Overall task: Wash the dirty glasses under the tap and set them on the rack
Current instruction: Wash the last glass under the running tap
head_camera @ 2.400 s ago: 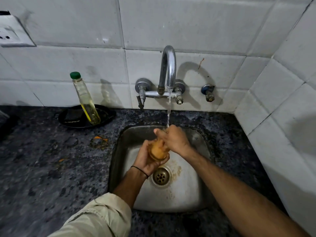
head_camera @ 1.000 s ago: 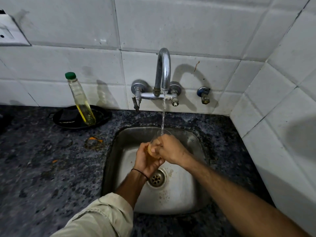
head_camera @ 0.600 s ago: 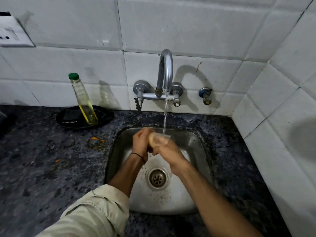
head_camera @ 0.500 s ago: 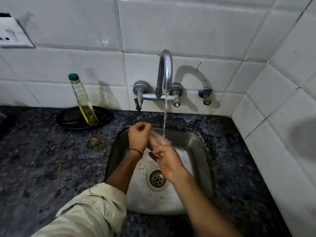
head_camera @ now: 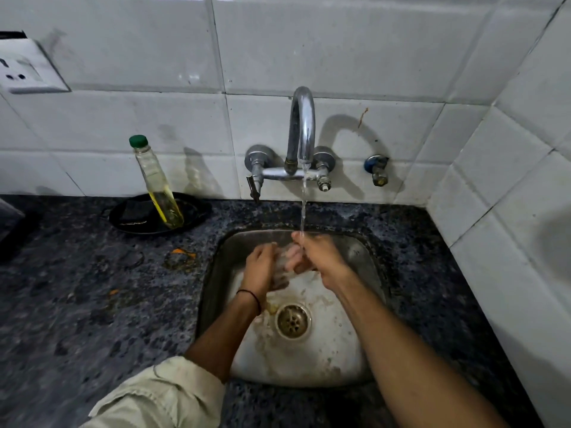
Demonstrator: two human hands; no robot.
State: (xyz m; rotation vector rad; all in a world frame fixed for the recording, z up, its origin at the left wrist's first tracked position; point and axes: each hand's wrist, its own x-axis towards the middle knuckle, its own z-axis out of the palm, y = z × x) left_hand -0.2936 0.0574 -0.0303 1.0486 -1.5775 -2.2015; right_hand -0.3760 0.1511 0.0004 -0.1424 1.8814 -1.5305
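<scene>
Dim light, perhaps motion-blurred fingers (head_camera: 290, 257)

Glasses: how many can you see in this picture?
1. A blurred clear glass sits between the left hand and right hand, under the tap over the sink. No rack shows; others may be out of view.

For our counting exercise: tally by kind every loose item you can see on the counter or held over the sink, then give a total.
Glasses: 1, a clear glass, blurred, held between the left hand and right hand under the tap.
Bottles: 1, green-capped oil bottle.
Black dishes: 1, black dish under the bottle.
Total: 3
</scene>
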